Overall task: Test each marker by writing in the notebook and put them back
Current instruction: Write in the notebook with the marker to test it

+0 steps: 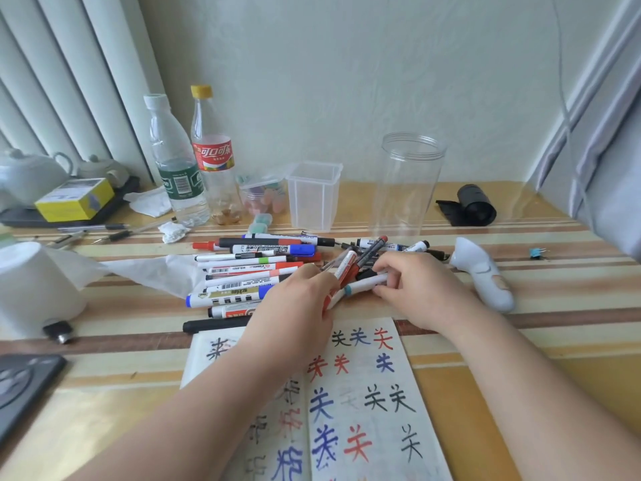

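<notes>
White marker (365, 285) pinched in right hand (414, 289), left hand (295, 308) gripping red markers (348, 267) just beside it

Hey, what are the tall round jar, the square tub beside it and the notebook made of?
Jar: probably clear glossy plastic; the wall shows through and thread rings circle the rim, though glass is possible. Tub: cloudy translucent plastic with a thin flanged lip. Notebook: matte white paper; marker ink ghosts through its pages.
</notes>
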### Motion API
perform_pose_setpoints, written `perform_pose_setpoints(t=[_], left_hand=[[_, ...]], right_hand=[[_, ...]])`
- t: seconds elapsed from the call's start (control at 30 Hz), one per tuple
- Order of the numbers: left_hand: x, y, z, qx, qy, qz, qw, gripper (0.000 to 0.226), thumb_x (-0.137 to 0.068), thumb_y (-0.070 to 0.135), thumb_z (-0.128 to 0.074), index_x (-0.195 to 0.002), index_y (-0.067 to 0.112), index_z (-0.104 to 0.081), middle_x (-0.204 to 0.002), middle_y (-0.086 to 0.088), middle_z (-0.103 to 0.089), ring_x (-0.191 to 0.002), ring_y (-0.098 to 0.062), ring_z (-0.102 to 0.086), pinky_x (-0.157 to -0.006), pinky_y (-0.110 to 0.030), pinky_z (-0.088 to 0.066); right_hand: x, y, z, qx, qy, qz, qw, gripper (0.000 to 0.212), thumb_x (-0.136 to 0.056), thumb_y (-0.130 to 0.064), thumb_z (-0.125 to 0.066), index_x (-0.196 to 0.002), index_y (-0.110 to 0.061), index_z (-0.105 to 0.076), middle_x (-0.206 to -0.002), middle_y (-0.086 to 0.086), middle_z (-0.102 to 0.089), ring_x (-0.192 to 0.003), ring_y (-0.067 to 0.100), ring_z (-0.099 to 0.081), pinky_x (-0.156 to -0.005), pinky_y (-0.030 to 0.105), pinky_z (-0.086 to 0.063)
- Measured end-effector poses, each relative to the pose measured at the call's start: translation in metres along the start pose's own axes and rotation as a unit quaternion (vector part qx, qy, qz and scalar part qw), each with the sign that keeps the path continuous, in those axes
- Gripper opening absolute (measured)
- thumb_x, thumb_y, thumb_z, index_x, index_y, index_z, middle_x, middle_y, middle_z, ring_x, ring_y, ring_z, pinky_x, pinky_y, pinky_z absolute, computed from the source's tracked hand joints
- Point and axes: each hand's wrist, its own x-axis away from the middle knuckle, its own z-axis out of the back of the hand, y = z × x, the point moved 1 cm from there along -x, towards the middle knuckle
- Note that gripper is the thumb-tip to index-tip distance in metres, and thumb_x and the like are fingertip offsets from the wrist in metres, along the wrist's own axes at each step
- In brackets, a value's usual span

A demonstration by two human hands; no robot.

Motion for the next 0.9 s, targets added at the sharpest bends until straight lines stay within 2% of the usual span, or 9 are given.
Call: perform_pose_setpoints(t=[0.17,0.27,0.37,0.5,0.6,0.67,0.77,0.83,0.9], left_hand=[[-0.003,-0.006,-0.003,0.101,0.150,-0.027,0.983,0.012,-0.086,0.006,-0.073,-0.095,0.013,-0.076,-0.103,0.004,-0.063,-0.083,-0.013,-0.061,-0.074,-0.030,-0.055],[-0.007,-0.007,-0.004,0.138,0.234,-0.058,0.961,0.006,-0.085,0.002,-0.077,-0.086,0.008,-0.076,-0.100,0.001,-0.062,-0.079,-0.011,-0.060,-0.069,-0.025,-0.053],[-0.012,-0.006,-0.009,0.133,0.229,-0.080,0.961,0.005,-0.086,0.006,-0.078,-0.090,0.009,-0.077,-0.103,0.000,-0.063,-0.083,-0.013,-0.061,-0.071,-0.030,-0.055],[-0.017,-0.008,-0.014,0.154,0.197,-0.099,0.963,0.005,-0.087,0.008,-0.077,-0.092,0.010,-0.077,-0.103,0.001,-0.064,-0.087,-0.006,-0.057,-0.076,-0.026,-0.053],[-0.015,-0.007,-0.012,0.208,0.176,-0.108,0.956,0.009,-0.085,0.010,-0.080,-0.093,0.009,-0.076,-0.105,0.002,-0.064,-0.088,-0.004,-0.059,-0.079,-0.017,-0.052],[-0.013,-0.003,-0.010,0.229,0.173,-0.117,0.951,0.012,-0.085,0.011,-0.081,-0.095,0.008,-0.076,-0.104,0.001,-0.065,-0.090,-0.005,-0.061,-0.078,-0.009,-0.048],[-0.011,-0.001,-0.006,0.257,0.162,-0.116,0.946,0.025,-0.088,0.020,-0.078,-0.110,0.011,-0.071,-0.106,0.004,-0.065,-0.097,-0.002,-0.062,-0.083,-0.009,-0.047],[-0.008,0.000,-0.003,0.259,0.158,-0.096,0.948,0.042,-0.092,0.034,-0.073,-0.126,0.014,-0.062,-0.115,0.007,-0.060,-0.104,-0.004,-0.060,-0.089,-0.016,-0.049],[-0.005,0.002,0.005,0.261,0.205,-0.067,0.941,0.041,-0.094,0.035,-0.071,-0.126,0.014,-0.058,-0.117,0.005,-0.058,-0.100,-0.008,-0.061,-0.083,-0.025,-0.053]], right_hand=[[0.003,-0.004,-0.002,0.021,-0.001,0.004,1.000,0.011,-0.091,-0.036,-0.067,-0.098,-0.036,-0.058,-0.075,-0.009,-0.063,-0.068,0.007,-0.058,-0.062,0.032,-0.051],[0.005,-0.006,-0.001,0.010,-0.005,-0.004,1.000,0.011,-0.091,-0.039,-0.067,-0.089,-0.035,-0.058,-0.075,-0.009,-0.065,-0.068,0.008,-0.060,-0.066,0.036,-0.055],[0.008,-0.012,0.000,-0.002,-0.006,-0.007,1.000,0.020,-0.087,-0.040,-0.072,-0.081,-0.032,-0.055,-0.077,-0.011,-0.064,-0.070,0.010,-0.061,-0.067,0.039,-0.056],[0.010,-0.016,-0.001,-0.032,0.034,0.005,0.999,0.034,-0.082,-0.036,-0.079,-0.075,-0.025,-0.048,-0.069,-0.006,-0.062,-0.061,0.016,-0.056,-0.060,0.042,-0.051],[0.011,-0.018,0.000,-0.060,0.043,0.036,0.997,0.037,-0.081,-0.038,-0.081,-0.099,-0.036,-0.049,-0.069,-0.008,-0.062,-0.061,0.007,-0.056,-0.060,0.035,-0.050],[0.011,-0.019,0.000,-0.060,0.053,0.056,0.995,0.057,-0.081,-0.037,-0.079,-0.125,-0.052,-0.046,-0.069,-0.016,-0.061,-0.064,0.003,-0.058,-0.061,0.029,-0.049],[0.010,-0.023,0.001,-0.007,0.083,0.092,0.992,0.032,-0.087,-0.033,-0.071,-0.115,-0.048,-0.066,-0.069,-0.032,-0.059,-0.066,-0.001,-0.057,-0.056,0.025,-0.041],[0.010,-0.024,0.003,0.021,0.096,0.080,0.992,0.017,-0.091,-0.034,-0.068,-0.106,-0.042,-0.070,-0.071,-0.020,-0.065,-0.069,0.003,-0.060,-0.058,0.029,-0.047],[0.008,-0.022,0.004,0.073,0.095,0.045,0.992,0.012,-0.092,-0.034,-0.065,-0.103,-0.038,-0.070,-0.078,-0.010,-0.067,-0.074,0.017,-0.062,-0.063,0.032,-0.052]])
